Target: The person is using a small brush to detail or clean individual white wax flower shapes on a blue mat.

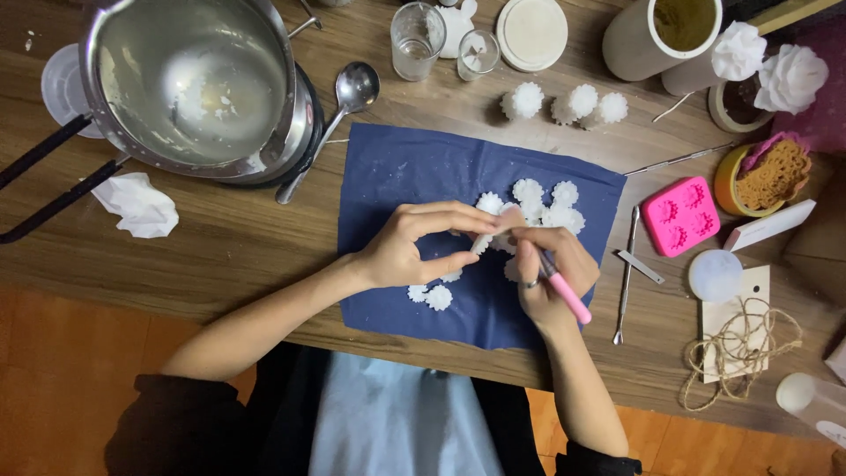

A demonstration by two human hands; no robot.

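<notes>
Head view: left hand [405, 251] fingers pinch a small white wax flower [490, 231] over the blue cloth [397, 167]. Right hand [551, 273] fingers grip a pink tool [567, 298] against it. Pink mould [680, 215] lies right on the surface [229, 247].

Cloth in the middle of the table, pot to its left

The cloth [414, 176] lies on the table [229, 256]; small flower pieces [545, 204] lie on it, the pot [189, 79] and spoon [339, 115] to its left, the mould [680, 215] to its right.
</notes>
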